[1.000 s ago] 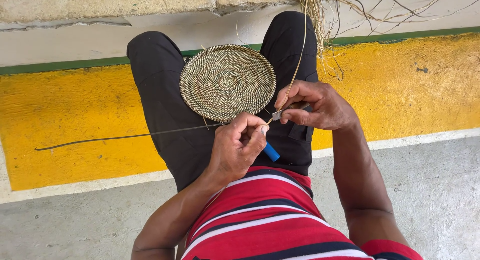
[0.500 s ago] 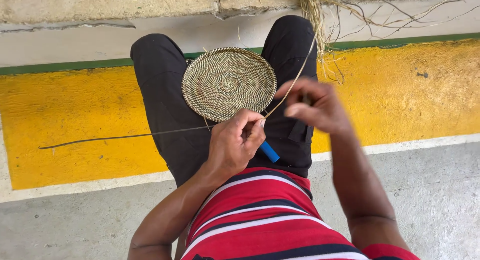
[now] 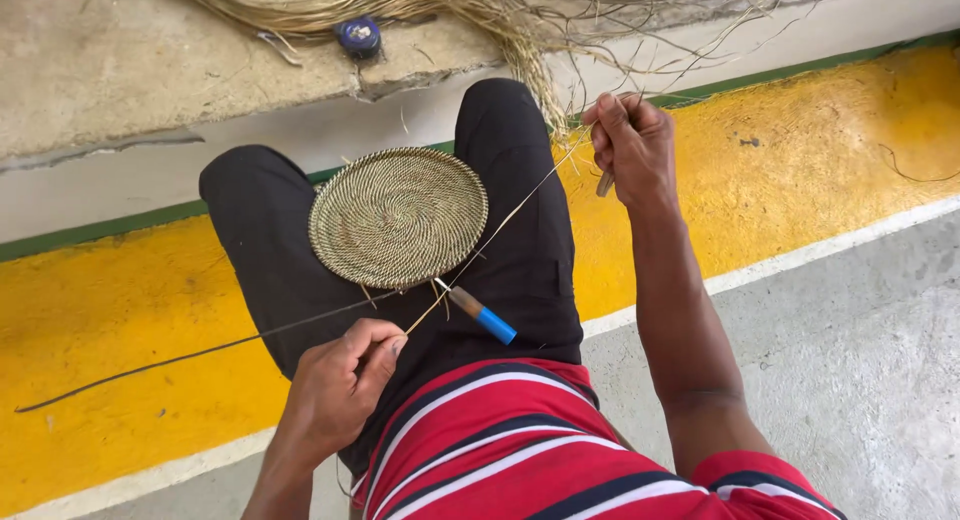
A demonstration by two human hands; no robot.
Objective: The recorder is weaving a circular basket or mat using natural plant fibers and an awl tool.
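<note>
One woven disc [image 3: 398, 217] lies on my lap, with one blue-tipped awl [image 3: 478, 313] stuck in its near edge. My left hand [image 3: 338, 388], just below the disc, pinches one pale strand [image 3: 500, 224] between thumb and fingertips. My right hand [image 3: 632, 148], raised up and right of the disc, is closed around the same strand's far end. One fibre bundle [image 3: 470, 8] lies beyond.

the right hand [image 3: 632, 145] rose away from the left hand [image 3: 340, 385], up past the woven disc [image 3: 398, 216], drawing the pale fibre strand [image 3: 500, 223] taut between them. the blue-handled awl [image 3: 478, 313], earlier under the left hand, lay exposed on the lap.
</note>
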